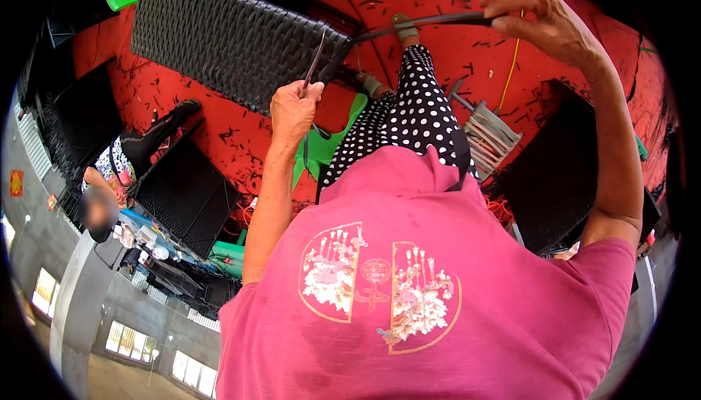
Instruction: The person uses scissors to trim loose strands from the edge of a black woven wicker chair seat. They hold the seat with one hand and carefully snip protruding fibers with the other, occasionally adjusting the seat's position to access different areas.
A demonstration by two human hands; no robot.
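Note:
A black woven furniture piece (234, 42) rests tilted on the far left side in front of me, its close weave facing up. From its right edge a black flat strip (445, 20) stretches out to the right. My right hand (537, 20), raised at the upper right, pinches the strip's end. My left hand (295, 114) is closed around a thin pointed metal tool (315, 58), tip upward beside the woven piece's right corner. The tool's exact kind is not clear, since my fingers cover its middle.
Black strip scraps litter the red floor (285, 159). A green plastic chair (332, 144) is near my legs. A small slatted stool (491, 137) stands to the right, and a yellow cord (512, 71) runs past it. Another person (117, 166) sits at the left beside dark woven pieces (186, 195).

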